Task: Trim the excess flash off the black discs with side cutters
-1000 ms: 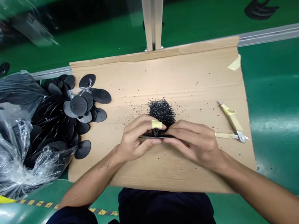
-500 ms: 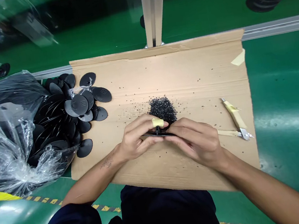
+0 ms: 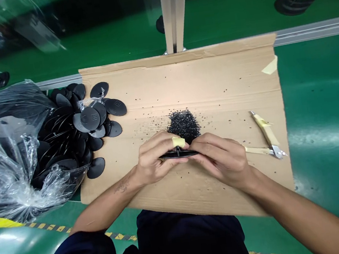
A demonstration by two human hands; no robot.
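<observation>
As seen in the head view, piece in hand: thin round black plastic disc with a short stem, nearly edge-on above the brown cardboard sheet; liable to flex or skid under uneven pressure.
Left hand: clamped on the disc's left part, thumb below, pale yellow tape around one finger near the stem; possible snag or dulled feel from the wrapping.
Right hand: pinched on the disc's right edge, close beside the left; possible slip from so narrow a purchase.
Pile: loose heap of small black granules, just beyond the fingers; easily scattered by a brushing knuckle.
Tool: metal-headed cutter with cream-wrapped handles, splayed near the right wrist; risk of a prick or knock from a careless sweep.
Stock: crumpled clear plastic bag and overlapping loose black discs, well left; possible slide if jolted.
</observation>
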